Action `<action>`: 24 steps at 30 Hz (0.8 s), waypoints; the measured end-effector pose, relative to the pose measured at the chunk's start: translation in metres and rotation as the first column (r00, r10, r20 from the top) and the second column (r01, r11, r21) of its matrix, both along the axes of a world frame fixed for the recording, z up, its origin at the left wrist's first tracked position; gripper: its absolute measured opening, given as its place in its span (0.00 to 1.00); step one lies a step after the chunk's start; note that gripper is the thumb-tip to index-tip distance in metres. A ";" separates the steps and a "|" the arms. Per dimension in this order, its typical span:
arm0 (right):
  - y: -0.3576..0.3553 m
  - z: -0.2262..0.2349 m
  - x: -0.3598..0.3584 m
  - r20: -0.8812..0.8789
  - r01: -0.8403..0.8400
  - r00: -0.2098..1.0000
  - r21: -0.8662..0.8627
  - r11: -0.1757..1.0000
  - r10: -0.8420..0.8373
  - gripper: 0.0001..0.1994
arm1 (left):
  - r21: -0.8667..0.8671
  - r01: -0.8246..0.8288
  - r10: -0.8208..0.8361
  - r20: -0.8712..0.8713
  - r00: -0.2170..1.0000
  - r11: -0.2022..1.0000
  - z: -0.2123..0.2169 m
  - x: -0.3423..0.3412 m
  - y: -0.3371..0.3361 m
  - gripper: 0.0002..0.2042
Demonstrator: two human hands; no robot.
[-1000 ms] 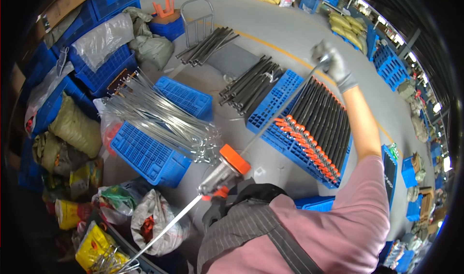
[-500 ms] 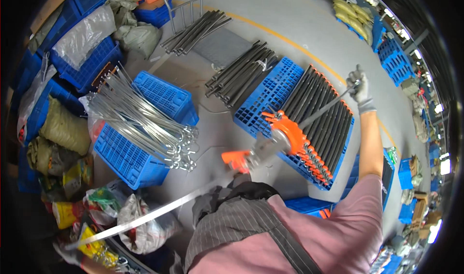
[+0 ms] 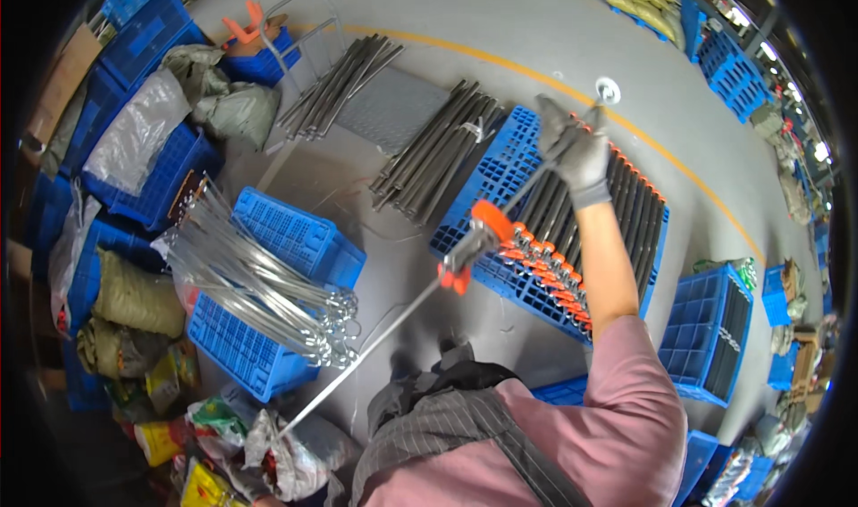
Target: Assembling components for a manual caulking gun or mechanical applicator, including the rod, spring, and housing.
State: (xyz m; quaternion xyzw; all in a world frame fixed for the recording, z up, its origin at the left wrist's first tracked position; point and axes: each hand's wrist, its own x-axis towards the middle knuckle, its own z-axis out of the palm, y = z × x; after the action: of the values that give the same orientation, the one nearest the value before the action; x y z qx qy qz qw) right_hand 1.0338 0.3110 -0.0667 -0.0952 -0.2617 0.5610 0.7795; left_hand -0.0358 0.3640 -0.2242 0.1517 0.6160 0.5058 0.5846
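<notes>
A long pole, with a thin silvery lower rod (image 3: 371,357) and an orange-and-grey fitting (image 3: 474,239) midway, slants across in front of me. My right hand (image 3: 579,150), in a grey-white glove, is closed round its dark upper part over the row of black tubes. Just past the fingertips shows a round pale disc (image 3: 608,90); whether it joins the pole I cannot tell. The rod's lower end reaches a whitish plastic bag (image 3: 304,467). Around there my left hand is mostly hidden, with only a bit of skin (image 3: 266,501) at the bottom edge.
Black tubes with orange ends (image 3: 626,212) lie on a blue pallet (image 3: 509,150). Left of it is a bundle of dark tubes (image 3: 429,159). Silvery bent rods (image 3: 259,275) rest across blue crates (image 3: 295,230). More tubes lie on a hand truck (image 3: 384,105). Blue crates (image 3: 706,328) stand right.
My right hand has moved left and slightly up, over the tubes. The pole's fitting has shifted left, and its lower end has swung right from the far left corner.
</notes>
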 end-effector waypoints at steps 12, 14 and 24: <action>0.319 -0.035 -0.285 0.382 0.053 0.924 -0.167 0.985 0.014 0.17 | -0.149 -0.272 0.264 -0.073 0.962 0.951 -0.129 0.077 0.201 0.21; 0.382 -0.034 -0.301 0.496 0.171 0.868 -0.307 0.936 0.004 0.16 | -0.159 -0.264 0.249 -0.107 0.962 0.951 -0.142 0.086 0.254 0.21; 0.628 -0.150 -0.279 0.383 0.084 0.915 -0.490 0.868 0.128 0.13 | -0.119 0.029 -0.122 -0.946 0.299 0.992 -0.138 0.260 0.482 0.27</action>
State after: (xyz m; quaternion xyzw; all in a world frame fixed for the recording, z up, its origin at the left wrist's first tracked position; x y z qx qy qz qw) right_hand 0.7545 0.9394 -0.2162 -0.4024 -0.2645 0.5865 0.6512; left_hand 0.2244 0.8460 -0.3623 0.4262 0.8537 0.2660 0.1369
